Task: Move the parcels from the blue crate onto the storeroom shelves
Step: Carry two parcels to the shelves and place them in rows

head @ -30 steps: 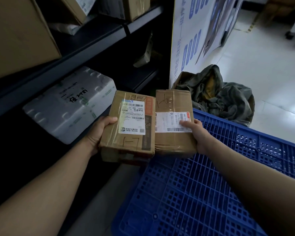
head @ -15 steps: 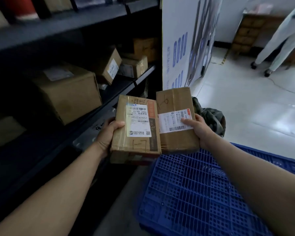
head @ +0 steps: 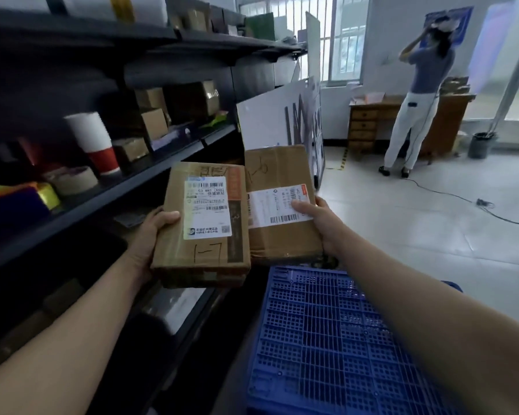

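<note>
Left hand [head: 152, 235] and right hand [head: 319, 223], fingers clamped on 2 parcels [head: 204, 256], now lifted above the blue crate [head: 312, 339], face shelves [head: 132, 188] at 10 o'clock.

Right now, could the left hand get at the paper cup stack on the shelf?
Probably not yet: the left hand grips a parcel and is occupied, though the way to the cup stack looks unobstructed.

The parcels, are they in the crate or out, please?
Out: the left hand holds the left parcel, the right hand the right parcel, clear of the crate.
</note>
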Available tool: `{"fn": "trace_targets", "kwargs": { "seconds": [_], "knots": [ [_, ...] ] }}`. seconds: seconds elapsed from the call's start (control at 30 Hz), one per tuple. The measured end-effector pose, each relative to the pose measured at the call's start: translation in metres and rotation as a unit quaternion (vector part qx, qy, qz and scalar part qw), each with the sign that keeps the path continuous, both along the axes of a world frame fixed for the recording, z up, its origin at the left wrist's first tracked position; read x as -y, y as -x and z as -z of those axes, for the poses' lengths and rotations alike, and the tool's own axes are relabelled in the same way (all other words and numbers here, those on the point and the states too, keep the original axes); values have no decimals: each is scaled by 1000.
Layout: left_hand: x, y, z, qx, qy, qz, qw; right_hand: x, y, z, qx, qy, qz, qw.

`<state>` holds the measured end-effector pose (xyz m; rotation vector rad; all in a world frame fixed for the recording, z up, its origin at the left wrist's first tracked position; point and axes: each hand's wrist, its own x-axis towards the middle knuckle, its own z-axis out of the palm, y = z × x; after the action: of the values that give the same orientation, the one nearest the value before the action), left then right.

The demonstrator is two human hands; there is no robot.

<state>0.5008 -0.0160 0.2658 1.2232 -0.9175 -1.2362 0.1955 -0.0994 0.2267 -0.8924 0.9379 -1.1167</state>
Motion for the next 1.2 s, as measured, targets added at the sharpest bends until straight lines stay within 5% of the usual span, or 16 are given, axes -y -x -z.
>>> {"fn": "trace_targets", "kwargs": {
  "seconds": [0.53,0.93,1.2],
  "knots": [
    [-196,41,-80,21,153,-242,958,-54,-41,-90,19,75,-221,972],
    [-454,74,-99,110,162,-519,832,-230,-158,-117,33,99,-481,871],
    [-673,165,-116,159,162,-691,686,-445,-204,-130,51,116,-650,749]
  ]
}}
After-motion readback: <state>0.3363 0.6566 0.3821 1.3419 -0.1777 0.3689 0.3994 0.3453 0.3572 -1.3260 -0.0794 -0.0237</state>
